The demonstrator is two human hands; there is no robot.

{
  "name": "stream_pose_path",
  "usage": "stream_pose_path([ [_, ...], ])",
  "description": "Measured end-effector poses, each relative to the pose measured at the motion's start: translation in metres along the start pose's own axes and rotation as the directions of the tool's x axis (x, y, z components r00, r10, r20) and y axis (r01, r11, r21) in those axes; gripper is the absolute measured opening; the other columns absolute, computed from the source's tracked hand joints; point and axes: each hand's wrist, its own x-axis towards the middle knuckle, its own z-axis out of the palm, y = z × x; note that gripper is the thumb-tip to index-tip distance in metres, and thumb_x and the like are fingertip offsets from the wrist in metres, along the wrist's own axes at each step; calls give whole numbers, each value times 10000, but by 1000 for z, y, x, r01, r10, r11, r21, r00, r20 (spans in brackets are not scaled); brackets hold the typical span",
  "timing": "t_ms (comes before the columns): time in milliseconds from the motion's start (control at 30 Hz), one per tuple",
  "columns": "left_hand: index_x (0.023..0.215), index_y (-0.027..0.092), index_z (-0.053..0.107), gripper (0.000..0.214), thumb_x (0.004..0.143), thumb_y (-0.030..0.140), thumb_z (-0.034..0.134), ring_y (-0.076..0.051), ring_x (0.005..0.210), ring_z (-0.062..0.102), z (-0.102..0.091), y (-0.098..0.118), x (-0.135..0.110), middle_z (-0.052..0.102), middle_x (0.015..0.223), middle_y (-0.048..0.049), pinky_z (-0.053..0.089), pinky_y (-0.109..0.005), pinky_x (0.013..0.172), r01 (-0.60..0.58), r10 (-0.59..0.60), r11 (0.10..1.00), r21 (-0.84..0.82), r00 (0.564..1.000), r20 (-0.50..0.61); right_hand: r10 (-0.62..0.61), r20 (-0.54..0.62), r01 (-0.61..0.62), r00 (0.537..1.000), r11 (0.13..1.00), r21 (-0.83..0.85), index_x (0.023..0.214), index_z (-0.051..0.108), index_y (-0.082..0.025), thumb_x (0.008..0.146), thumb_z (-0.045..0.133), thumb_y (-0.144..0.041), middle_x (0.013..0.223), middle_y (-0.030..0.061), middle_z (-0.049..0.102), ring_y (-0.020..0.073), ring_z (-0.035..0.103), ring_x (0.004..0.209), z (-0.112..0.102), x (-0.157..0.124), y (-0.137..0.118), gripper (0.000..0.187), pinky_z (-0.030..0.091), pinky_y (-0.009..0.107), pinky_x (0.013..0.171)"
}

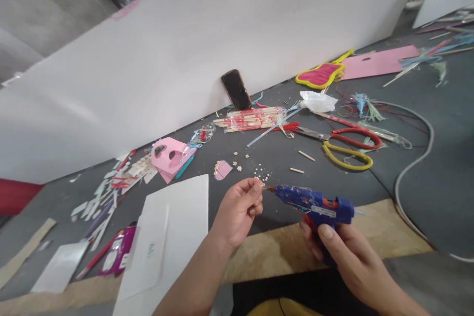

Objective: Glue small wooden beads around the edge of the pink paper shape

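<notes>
A blue hot glue gun [301,197] is gripped in my right hand [346,252], its nozzle pointing left. My left hand [240,207] is closed in a pinch right at the nozzle tip; whatever sits between the fingertips is too small to make out. Just beyond the fingertips lie several tiny pale beads [262,172]. Farther up are small flower-shaped pieces [237,163] and a pink heart-shaped piece [223,170] with similar bits along its left edge. Two short wooden sticks [306,156] rest beyond the glue gun.
Scissors [348,143] with red and yellow handles lie at the right, near a grey cable [429,143]. A phone [236,90] leans on the white partition [222,24] behind bagged sticks [255,119]. White boards [177,212], a pink cutout [172,155] and scraps cover the left.
</notes>
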Motion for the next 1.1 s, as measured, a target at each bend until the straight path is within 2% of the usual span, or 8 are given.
stream_pose_path([
  [500,761,126,623,251,718,327,767,-46,511,272,0,-1,0,400,568,48,220,-170,464,-2,2,1000,7,1000,-6,-30,-12,30,999,999,-17,837,612,-200,869,484,-566,670,7,543,119,472,549,-1,-1,3,389,428,240,503],
  [633,754,124,624,251,735,340,749,-45,510,266,-1,-2,0,398,577,47,214,-174,465,-19,19,1000,24,1000,4,-129,-36,118,991,970,-215,904,630,-196,908,428,-521,634,14,576,139,533,545,-15,2,3,383,462,250,502],
  [700,745,127,622,258,730,351,750,-42,501,262,-4,-2,-1,392,575,52,210,-178,460,-34,35,998,48,999,-13,-265,-44,219,963,871,-439,961,629,-196,919,410,-490,652,29,612,157,579,570,-30,9,0,369,482,262,518],
  [767,749,136,623,258,719,355,757,-42,496,272,-9,-1,-2,388,573,58,219,-182,460,-71,77,992,102,995,-62,-385,-50,249,922,685,-684,1051,605,-185,912,417,-479,743,64,664,187,621,624,-48,19,-3,376,505,288,547],
  [833,761,144,628,253,710,351,764,-44,506,294,-16,2,-5,398,586,58,236,-181,468,-120,142,978,170,982,-122,-468,-6,205,883,398,-894,1222,518,-112,908,401,-479,900,134,683,244,647,747,-66,32,-5,497,528,348,631],
  [933,778,148,638,237,717,343,759,-44,526,312,-29,5,-11,434,631,47,252,-181,479,-167,210,960,225,960,-184,-565,96,89,819,-40,-995,1196,549,-55,913,312,-498,946,191,676,321,622,861,-89,49,-5,577,508,437,749],
  [1000,781,149,642,221,730,336,749,-40,527,316,-36,5,-17,463,674,36,258,-184,481,-177,223,960,219,953,-206,-546,138,60,826,-158,-986,1163,579,-85,923,268,-491,951,182,682,318,610,857,-100,56,-4,566,488,446,794],
  [1100,789,152,644,199,750,324,734,-32,520,320,-46,1,-26,482,720,27,258,-190,482,-172,211,969,178,950,-228,-515,171,79,840,-195,-977,1157,581,-121,924,231,-543,1020,181,669,323,596,880,-106,57,-8,596,473,455,814],
])
